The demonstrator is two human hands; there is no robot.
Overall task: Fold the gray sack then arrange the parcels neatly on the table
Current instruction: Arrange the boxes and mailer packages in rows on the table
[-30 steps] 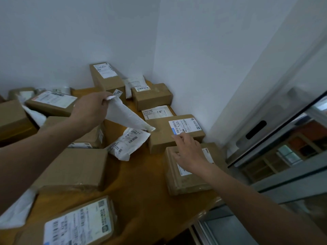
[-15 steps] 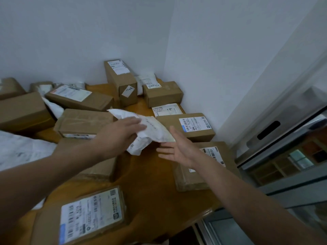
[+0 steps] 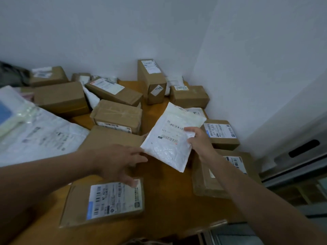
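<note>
Head view: right hand (image 3: 200, 142) pinches one white mailer (image 3: 169, 138) — left hand (image 3: 120, 160) loose, fingers spread

The bare left forearm (image 3: 53, 177) and the bare right forearm (image 3: 247, 190) are stretched forward over the near edge of the orange-brown wooden table (image 3: 168, 197). The right hand (image 3: 199, 141) is raised above the table. A white padded plastic mailer with a printed label (image 3: 169, 138) is pinched by it at the right edge, with the thumb laid on top and the other fingers hidden underneath. The left hand (image 3: 120, 161) is held lower, palm down, with the fingers straight and loosely spread and the thumb pointed downward. Its fingertips are placed at the mailer's near left corner; whether the corner is touched cannot be told.
</note>
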